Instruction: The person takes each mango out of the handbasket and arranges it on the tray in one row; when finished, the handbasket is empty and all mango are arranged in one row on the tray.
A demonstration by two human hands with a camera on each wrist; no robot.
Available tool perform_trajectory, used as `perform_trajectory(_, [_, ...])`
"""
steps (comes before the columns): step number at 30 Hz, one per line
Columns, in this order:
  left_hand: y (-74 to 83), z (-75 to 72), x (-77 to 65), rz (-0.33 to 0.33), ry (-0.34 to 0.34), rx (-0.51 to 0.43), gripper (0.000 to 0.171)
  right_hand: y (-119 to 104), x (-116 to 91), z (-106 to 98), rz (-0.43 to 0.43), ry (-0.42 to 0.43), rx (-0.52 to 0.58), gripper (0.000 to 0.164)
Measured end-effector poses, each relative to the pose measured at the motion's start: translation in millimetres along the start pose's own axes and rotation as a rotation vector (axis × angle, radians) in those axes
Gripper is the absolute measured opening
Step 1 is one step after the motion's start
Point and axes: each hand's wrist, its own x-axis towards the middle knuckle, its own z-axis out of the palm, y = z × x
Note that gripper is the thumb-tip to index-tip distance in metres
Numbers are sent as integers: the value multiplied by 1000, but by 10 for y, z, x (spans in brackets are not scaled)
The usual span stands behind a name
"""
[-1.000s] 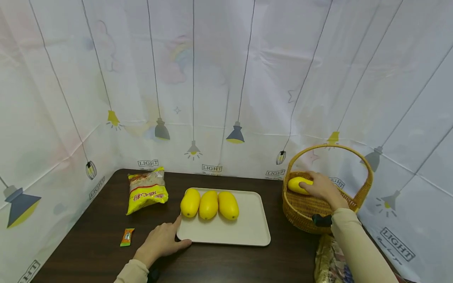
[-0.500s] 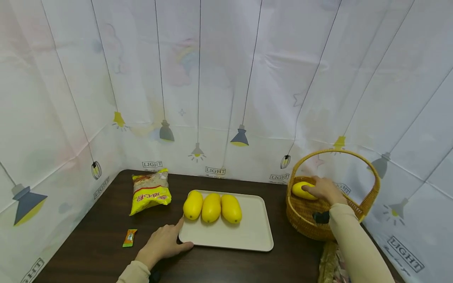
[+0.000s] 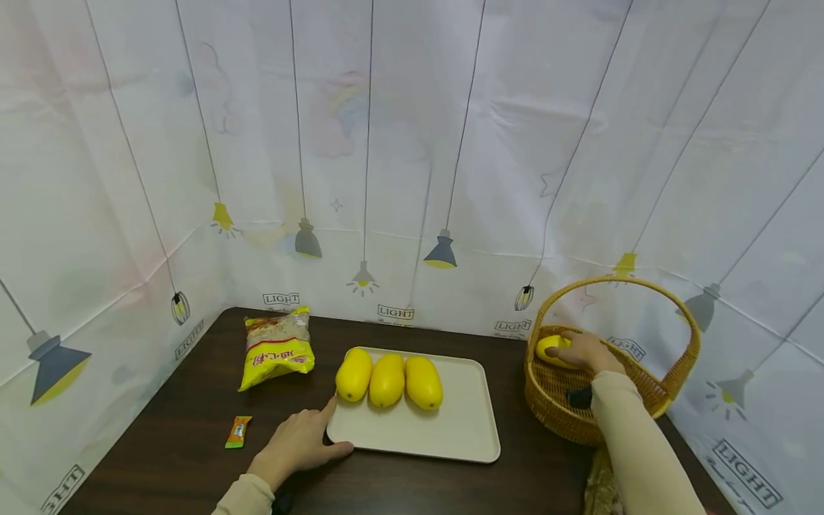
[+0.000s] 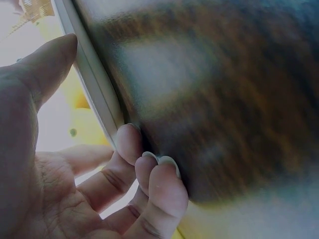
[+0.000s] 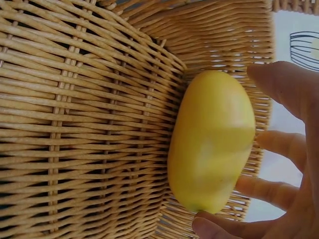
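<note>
My left hand holds the near left corner of a cream tray, thumb at its front edge and index finger at its left edge. In the left wrist view the other fingers bend against the table beside the rim. Three smooth yellow oblong fruits lie side by side on the tray. Inside a wicker basket at the right, another yellow oblong fruit lies against the woven wall. My right hand reaches over it, thumb and fingers spread loosely around it, with the thumb tip just off its surface.
A yellow-and-clear food bag stands at the back left, and a small orange-green packet lies nearer. The basket's tall handle arches over my right hand. A crinkled golden package sits under my right forearm. Printed curtains back the dark table.
The head view has shifted, so the scene slides slightly right and down. My right hand has moved a little left over the fruit in the basket. The left hand stays on the tray corner.
</note>
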Motion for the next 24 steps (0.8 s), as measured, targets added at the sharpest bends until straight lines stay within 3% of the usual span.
perform_trajectory(6, [-3,9,0,9,1,0,98,39,72,77,-33,-3,-29,99])
perform_trajectory(16, [19,-24,-1,8,1,-6,98,30,142,141,-101,-22,-52,85])
perform_trajectory(24, [3,-10,0,2,1,-3,97,80,118,144,-102,-34,-48,85])
